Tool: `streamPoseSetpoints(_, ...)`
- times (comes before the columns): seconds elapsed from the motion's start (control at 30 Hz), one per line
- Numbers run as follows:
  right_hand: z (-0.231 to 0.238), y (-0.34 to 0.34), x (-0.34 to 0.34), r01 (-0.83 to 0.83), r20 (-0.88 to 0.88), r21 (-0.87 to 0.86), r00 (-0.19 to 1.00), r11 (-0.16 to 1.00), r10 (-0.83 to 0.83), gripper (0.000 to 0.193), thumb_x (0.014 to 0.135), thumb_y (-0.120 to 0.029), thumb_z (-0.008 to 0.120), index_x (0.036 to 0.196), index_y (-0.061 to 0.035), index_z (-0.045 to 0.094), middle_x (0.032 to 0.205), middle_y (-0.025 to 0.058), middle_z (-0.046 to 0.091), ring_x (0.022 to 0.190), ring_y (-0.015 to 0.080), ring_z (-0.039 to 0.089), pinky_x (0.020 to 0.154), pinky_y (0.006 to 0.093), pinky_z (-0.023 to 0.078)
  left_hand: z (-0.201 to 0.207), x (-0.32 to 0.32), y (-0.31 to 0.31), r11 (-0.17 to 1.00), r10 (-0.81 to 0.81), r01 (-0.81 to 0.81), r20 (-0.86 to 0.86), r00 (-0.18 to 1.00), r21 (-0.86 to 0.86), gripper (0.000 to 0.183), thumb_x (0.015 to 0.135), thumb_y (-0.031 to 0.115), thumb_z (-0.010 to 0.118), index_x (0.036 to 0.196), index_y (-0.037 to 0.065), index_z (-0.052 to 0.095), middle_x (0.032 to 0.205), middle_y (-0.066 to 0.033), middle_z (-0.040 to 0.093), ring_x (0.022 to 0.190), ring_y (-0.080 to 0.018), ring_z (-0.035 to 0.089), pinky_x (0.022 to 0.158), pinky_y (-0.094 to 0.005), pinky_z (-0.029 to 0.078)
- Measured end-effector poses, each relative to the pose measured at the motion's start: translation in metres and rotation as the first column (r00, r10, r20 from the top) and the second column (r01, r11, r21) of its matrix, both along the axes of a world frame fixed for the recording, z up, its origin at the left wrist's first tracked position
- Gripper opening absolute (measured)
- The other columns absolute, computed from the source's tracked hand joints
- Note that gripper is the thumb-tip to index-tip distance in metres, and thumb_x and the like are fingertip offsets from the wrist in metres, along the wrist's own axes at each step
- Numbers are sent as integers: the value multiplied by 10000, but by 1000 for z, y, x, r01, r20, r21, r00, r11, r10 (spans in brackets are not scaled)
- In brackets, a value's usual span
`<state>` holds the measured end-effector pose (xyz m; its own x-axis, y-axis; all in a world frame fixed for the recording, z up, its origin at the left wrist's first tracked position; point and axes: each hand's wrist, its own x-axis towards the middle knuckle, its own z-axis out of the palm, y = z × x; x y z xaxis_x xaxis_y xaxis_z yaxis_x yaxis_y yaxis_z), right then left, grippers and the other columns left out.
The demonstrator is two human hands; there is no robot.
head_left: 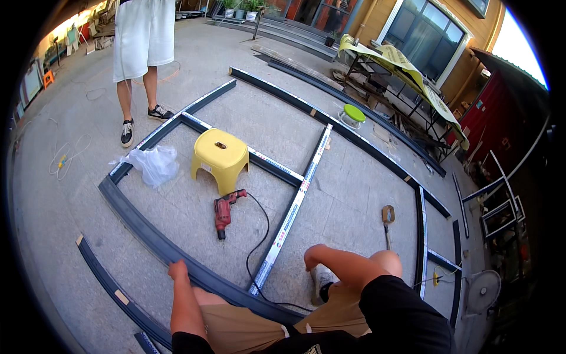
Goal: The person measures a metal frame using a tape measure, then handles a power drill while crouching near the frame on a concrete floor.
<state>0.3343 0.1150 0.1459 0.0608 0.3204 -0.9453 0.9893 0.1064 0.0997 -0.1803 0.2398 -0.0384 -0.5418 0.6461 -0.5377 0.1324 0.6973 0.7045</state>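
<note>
My left hand (178, 269) is closed at the near dark grey frame bar (150, 229), which curves across in front of me. My right hand (312, 257) hangs bent at the wrist beside my knee, above my shoe; its fingers are mostly hidden. The bar belongs to a large frame on the ground, with a film-covered crossbar (289, 218) running away from me. Inside the frame lies a red corded drill (224, 213), its black cable trailing toward me. Behind the drill stands a yellow plastic stool (220, 154), and a clear plastic bag (154, 165) rests on the frame's left side.
Another person in white shorts (143, 41) stands beyond the frame's left side. A hammer-like mallet (387, 217) lies to the right. Loose dark bars (112, 286) are at lower left. A green-topped stool (354, 114), a covered rack (401, 65) and a fan (483, 291) stand around.
</note>
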Motion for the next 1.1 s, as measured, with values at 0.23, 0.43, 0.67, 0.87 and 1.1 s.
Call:
streamPoseSetpoints(0.23, -149, -120, 122, -83, -23, -255, 997, 963, 80, 401, 848, -221, 786, 1227, -97, 745, 1096, 168, 742, 1061, 325, 704, 865, 448, 562, 5, 47, 22, 998, -46, 46, -23, 999, -32, 745, 876, 277, 716, 1531, 20, 470, 1486, -338, 448, 1319, -503, 539, 1117, -490, 473)
streamPoseSetpoints(0.43, -59, -131, 68, 453, -105, -134, 878, 881, -467, 370, 829, -167, 781, 1189, -87, 744, 1072, 164, 742, 1031, 319, 709, 848, 437, 565, 23, 21, 5, 983, -88, 71, -94, 992, -170, 794, 877, 329, 731, 1559, 50, 435, 1499, -336, 417, 1347, -495, 510, 1131, -500, 454)
streamPoseSetpoints(0.67, 123, -135, 17, 793, -350, 188, 605, 579, -715, 340, 808, -104, 775, 1145, -74, 742, 1045, 160, 741, 997, 311, 715, 828, 424, 568, 31, 47, 13, 985, -64, 32, -187, 980, -170, 805, 867, 347, 732, 1556, 52, 439, 1508, -328, 421, 1356, -501, 500, 1133, -511, 449)
streamPoseSetpoints(0.87, 204, -138, -27, 863, -566, 341, 506, 374, -651, 319, 789, -49, 770, 1107, -63, 741, 1021, 156, 741, 967, 305, 719, 810, 413, 571, 40, 43, 10, 981, -57, 19, -195, 979, -193, 809, 864, 331, 707, 1566, 52, 417, 1504, -322, 428, 1357, -508, 495, 1143, -518, 437)
streamPoseSetpoints(1.1, 157, -154, 3, 825, -450, 375, 561, 423, -695, 209, 751, 68, 703, 925, -44, 733, 909, 155, 740, 847, 304, 729, 767, 382, 575, 34, 45, 14, 986, -31, 6, -150, 988, -164, 783, 861, 286, 650, 1567, 48, 410, 1504, -331, 408, 1352, -519, 491, 1142, -523, 440)
